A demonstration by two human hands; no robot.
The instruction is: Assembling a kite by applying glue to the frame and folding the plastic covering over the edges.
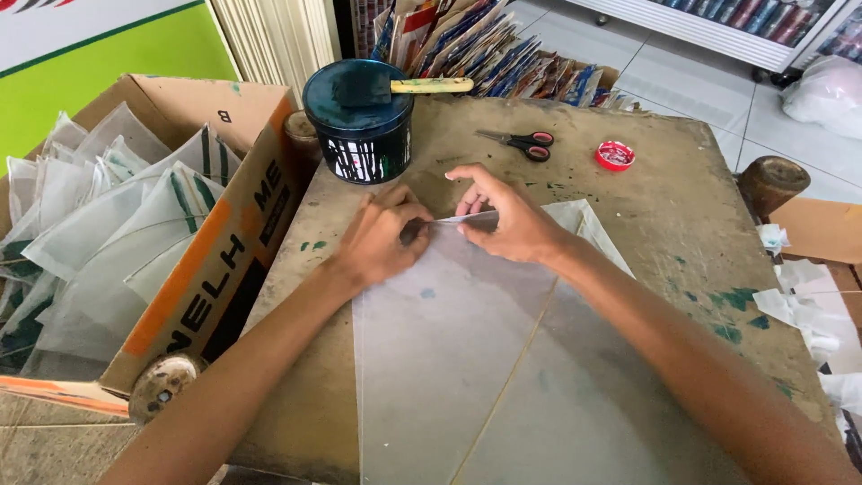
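A thin translucent paper sheet (pixel 449 350) with a slim bamboo stick (pixel 512 359) running diagonally across it lies on the worn wooden table (pixel 664 216). My left hand (pixel 382 238) presses down on the sheet's top left edge, fingers curled. My right hand (pixel 507 216) pinches and folds the top edge of the sheet just beside it. The two hands almost touch at the fold.
A dark green pot (pixel 359 121) with a brush (pixel 404 87) across its lid stands behind the hands. Scissors (pixel 521 142) and a red cap (pixel 615 155) lie at the far side. A cardboard box (pixel 224 260) of finished sheets sits left. Paper scraps (pixel 808 314) lie right.
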